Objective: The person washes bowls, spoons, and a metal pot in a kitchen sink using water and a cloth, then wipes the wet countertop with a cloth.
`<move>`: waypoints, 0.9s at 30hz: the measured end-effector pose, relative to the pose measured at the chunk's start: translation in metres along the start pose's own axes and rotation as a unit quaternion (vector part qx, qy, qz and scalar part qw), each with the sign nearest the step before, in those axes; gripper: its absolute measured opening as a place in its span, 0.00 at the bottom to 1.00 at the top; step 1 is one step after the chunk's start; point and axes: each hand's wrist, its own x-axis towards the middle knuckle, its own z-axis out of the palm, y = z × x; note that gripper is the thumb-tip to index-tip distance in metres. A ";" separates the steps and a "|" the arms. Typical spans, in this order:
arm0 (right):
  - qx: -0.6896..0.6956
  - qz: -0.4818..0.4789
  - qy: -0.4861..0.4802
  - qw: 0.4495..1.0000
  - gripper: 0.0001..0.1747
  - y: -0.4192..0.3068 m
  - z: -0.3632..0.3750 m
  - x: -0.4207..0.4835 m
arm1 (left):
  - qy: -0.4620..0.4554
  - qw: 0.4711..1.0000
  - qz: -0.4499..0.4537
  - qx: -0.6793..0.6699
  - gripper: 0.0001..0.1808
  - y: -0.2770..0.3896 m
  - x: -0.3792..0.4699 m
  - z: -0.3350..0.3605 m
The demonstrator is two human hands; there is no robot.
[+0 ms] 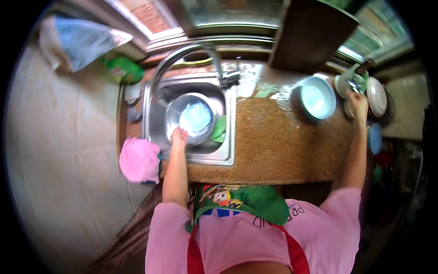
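Note:
My left hand is at the near rim of a round metal bowl in the stainless steel sink. Its fingers reach over the rim; whether they grip it is unclear. Inside the bowl is something pale and bright, blurred by glare. A green cloth lies in the sink to the bowl's right. Far to the right, my right hand is closed around a shiny metal utensil, beside a pale green utensil holder. Most of the utensil is hidden.
An arched faucet curves over the sink. Pale blue bowls stand on the brown counter, with white dishes by the right wall. On the left are a green bottle, a scouring pad and a pink cloth.

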 end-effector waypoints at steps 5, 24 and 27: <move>0.129 -0.045 -0.333 0.933 0.11 -0.128 0.087 -0.166 | 0.051 0.983 0.126 0.125 0.13 -0.008 0.019 -0.036; 0.023 -0.251 0.153 0.956 0.18 -0.227 0.225 -0.227 | -0.083 0.961 0.028 0.263 0.19 -0.045 0.080 0.011; -0.153 -0.137 0.184 0.961 0.26 -0.168 0.191 -0.173 | 0.045 0.840 0.236 0.487 0.22 -0.017 0.107 -0.017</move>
